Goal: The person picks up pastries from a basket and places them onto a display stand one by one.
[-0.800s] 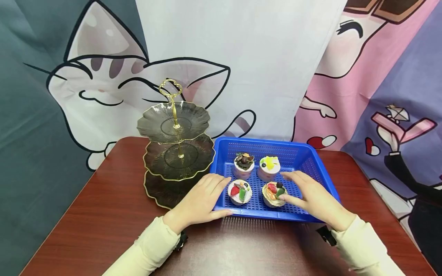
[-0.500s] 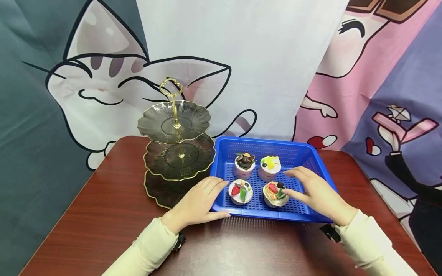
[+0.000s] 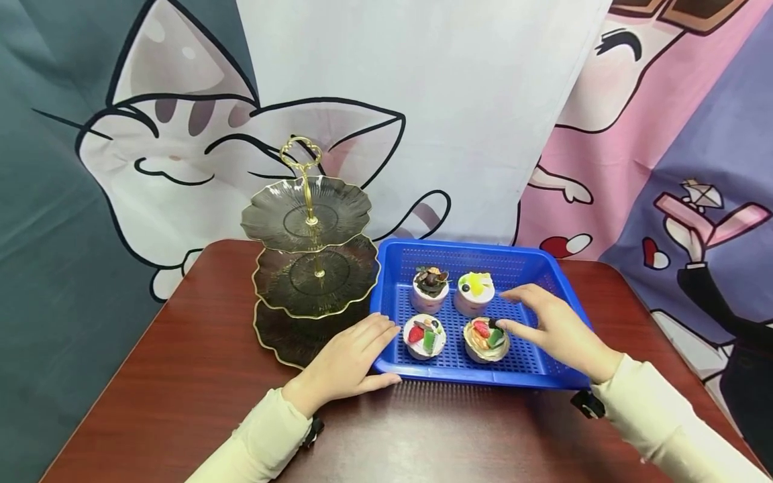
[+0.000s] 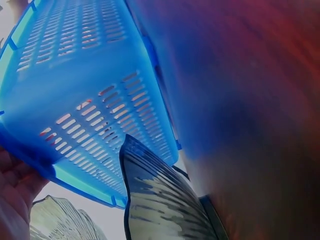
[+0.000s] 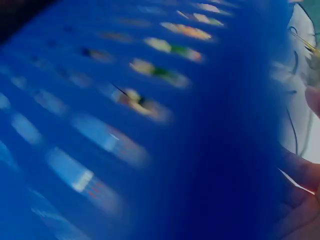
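Observation:
In the head view a blue plastic basket [image 3: 423, 372] holds several cupcakes. My left hand [image 3: 347, 355] rests at its front left corner, fingers straight over the rim and thumb along the front edge. The left wrist view shows the basket's slotted wall [image 4: 75, 90] beside that hand. My right hand [image 3: 558, 329] reaches over the basket's right side, thumb and fingers spread with nothing between them. Its thumb tip is right by the front right fruit-topped cupcake [image 3: 483, 345]; its fingertips are near the yellow-topped cupcake [image 3: 474, 302]. In the right wrist view the basket wall [image 5: 220, 150] is blurred.
Left of the basket stands a three-tier dark glass cake stand [image 3: 317, 282] with gold rims and a gold handle [image 3: 300, 153]. Its lower plates come close to my left hand. A brown wooden table [image 3: 181, 376] carries everything; a printed cartoon cloth [image 3: 447, 100] hangs behind.
My right hand has drawn slightly up and to the right, its thumb moving back off the front right cupcake. My left hand stays at the basket corner. The head view has shifted slightly.

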